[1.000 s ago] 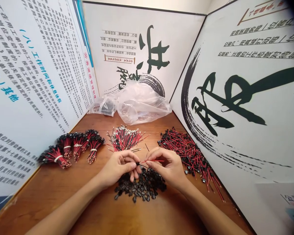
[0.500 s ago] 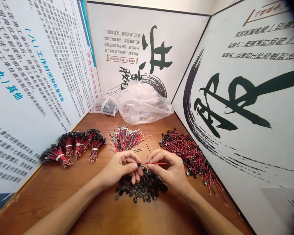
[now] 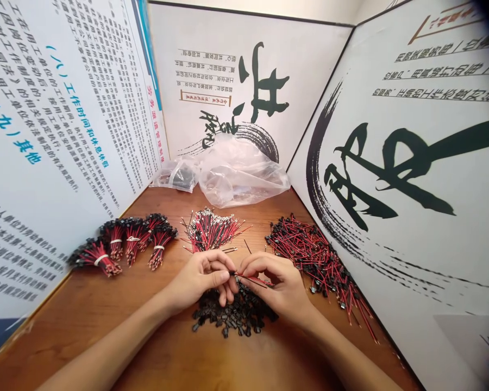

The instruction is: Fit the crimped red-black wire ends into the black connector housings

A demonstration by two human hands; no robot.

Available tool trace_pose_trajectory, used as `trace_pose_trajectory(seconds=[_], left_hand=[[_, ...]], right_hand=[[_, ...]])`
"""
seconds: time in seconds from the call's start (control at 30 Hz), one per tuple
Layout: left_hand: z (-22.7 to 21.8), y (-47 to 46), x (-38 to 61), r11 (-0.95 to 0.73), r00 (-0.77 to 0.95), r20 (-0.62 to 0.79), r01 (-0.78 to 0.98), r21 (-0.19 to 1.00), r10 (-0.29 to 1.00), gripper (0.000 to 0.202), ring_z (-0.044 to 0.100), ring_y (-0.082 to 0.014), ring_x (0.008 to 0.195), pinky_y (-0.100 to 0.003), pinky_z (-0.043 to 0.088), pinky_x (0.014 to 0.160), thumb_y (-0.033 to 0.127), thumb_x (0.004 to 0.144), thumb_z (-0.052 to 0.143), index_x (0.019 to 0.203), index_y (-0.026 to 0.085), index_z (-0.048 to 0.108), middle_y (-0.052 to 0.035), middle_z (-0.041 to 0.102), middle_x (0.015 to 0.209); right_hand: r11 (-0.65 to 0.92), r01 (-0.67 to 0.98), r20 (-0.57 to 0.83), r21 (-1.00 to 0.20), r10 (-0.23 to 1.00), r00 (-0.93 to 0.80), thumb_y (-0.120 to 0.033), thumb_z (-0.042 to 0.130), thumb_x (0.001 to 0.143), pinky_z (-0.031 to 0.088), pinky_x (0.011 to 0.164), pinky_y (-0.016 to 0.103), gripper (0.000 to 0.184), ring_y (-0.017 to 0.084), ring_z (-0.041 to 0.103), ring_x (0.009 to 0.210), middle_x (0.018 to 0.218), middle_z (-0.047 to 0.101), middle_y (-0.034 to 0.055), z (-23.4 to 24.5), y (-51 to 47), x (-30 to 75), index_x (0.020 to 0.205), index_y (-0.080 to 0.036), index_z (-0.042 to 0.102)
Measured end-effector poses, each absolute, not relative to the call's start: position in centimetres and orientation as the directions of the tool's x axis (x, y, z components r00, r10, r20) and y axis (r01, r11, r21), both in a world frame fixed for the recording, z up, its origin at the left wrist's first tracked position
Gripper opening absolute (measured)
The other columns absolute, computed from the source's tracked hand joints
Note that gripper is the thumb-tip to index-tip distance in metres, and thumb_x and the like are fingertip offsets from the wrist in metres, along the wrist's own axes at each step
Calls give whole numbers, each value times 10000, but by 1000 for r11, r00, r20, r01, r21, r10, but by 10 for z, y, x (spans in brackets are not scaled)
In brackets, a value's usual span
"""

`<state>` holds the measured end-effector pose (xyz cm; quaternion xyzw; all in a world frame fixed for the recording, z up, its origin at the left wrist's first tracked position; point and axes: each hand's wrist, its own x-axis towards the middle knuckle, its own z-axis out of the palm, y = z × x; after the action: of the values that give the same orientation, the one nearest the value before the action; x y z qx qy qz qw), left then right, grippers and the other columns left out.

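My left hand [image 3: 208, 277] pinches a small black connector housing [image 3: 232, 273] between thumb and index finger, its other fingers curled loosely below. From the housing a red and a black wire [image 3: 257, 281] run right. Close beside it, my right hand [image 3: 280, 278] is closed with its fingertips on these wires, partly covering them. Whether the wire ends are fully inside the housing is too small to tell. Right under both hands lies a pile of loose black connector housings [image 3: 240, 315], its upper part hidden by the fingers.
Behind my hands lies a heap of loose red and black wires [image 3: 212, 231] with metal tips. Banded wire bundles [image 3: 100, 258] are at left; a spread of wires with black connectors [image 3: 309, 247] is at right. Clear plastic bags [image 3: 240, 174] sit against the back panel. Printed panels enclose the table.
My right fingertips have shifted slightly left, nearer the housing. The red wire, which stuck out past those fingers, now slants down beside the black one. My left hand keeps its hold.
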<state>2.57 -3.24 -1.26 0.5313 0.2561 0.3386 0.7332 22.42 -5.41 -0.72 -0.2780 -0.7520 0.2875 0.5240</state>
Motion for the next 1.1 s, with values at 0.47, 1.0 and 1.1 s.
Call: trace_pose_trajectory(seconds=[0.47, 1.0, 1.1], left_hand=[[-8, -43, 33, 205, 612, -15, -241, 949, 791, 345, 647, -134, 460, -204, 497, 444, 373, 780, 776, 815, 113, 552, -112, 736, 685], [-7, -41, 32, 146, 566, -44, -137, 980, 823, 295, 622, -125, 449, -219, 490, 443, 353, 798, 726, 815, 113, 555, -89, 713, 671], [-3, -39, 30, 72, 525, -24, -71, 995, 851, 226, 611, -112, 461, -215, 490, 464, 302, 826, 684, 831, 110, 564, -68, 698, 658]], right_hand=[[741, 137, 689, -657, 665, -288, -91, 669, 848, 530, 641, 249, 91, 142, 669, 692, 757, 705, 48, -12, -59, 218, 812, -174, 662], [721, 192, 672, -666, 691, -266, -157, 657, 869, 485, 571, 245, 76, 134, 626, 630, 726, 685, 39, -21, -56, 217, 796, -179, 655], [719, 245, 664, -651, 695, -276, -175, 657, 874, 487, 598, 256, 19, 135, 620, 645, 742, 688, 33, -21, -55, 217, 858, -181, 664]])
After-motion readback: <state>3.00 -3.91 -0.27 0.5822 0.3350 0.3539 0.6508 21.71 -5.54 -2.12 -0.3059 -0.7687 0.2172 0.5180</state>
